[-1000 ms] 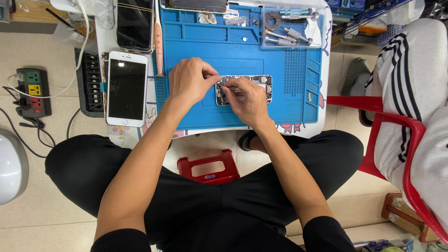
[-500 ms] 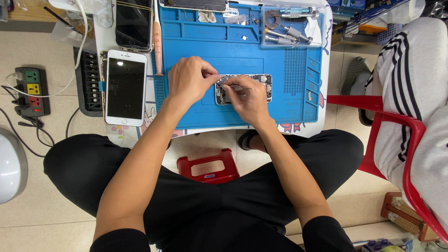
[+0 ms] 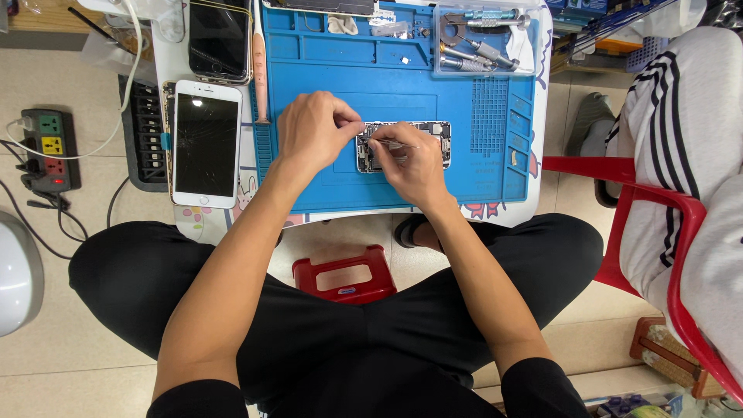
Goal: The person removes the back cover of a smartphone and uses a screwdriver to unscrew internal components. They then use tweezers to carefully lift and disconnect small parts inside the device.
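Both hands meet over the opened phone (image 3: 404,145), lying lengthwise left-to-right mid-mat on the blue mat (image 3: 464,186): left hand (image 3: 313,131) pinches its left end, right hand (image 3: 410,162) grips thin tweezers (image 3: 395,144) just nearer.

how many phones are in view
3. An opened phone lies on the blue mat under both hands. A white phone with a cracked screen lies left of the mat. A dark phone lies above the white one. More may be hidden.

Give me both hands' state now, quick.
Left hand: fingers pinched at the edge of the opened phone.
Right hand: closed on thin tweezers over the phone.
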